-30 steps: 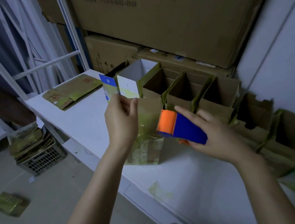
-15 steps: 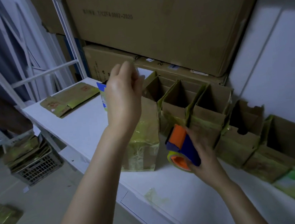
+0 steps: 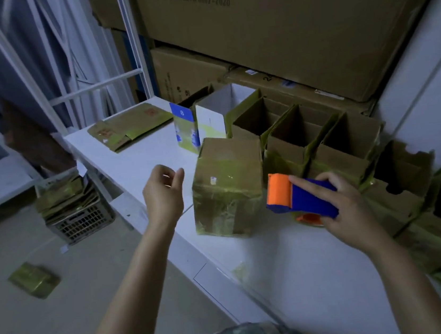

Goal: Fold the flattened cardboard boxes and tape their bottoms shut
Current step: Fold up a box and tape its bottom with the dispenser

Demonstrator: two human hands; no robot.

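Taped box [image 3: 227, 185] stood on tabletop [image 3: 296, 274], long axis vertical, closed end up; left hand [image 3: 163, 194] just beside it, fingers loosely curled, empty; right hand [image 3: 349, 206] gripped tape dispenser [image 3: 300, 196], orange end pointing at box.

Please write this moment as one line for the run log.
left hand: holds nothing, beside taped box | right hand: grips tape dispenser | taped box: closed face up, on table
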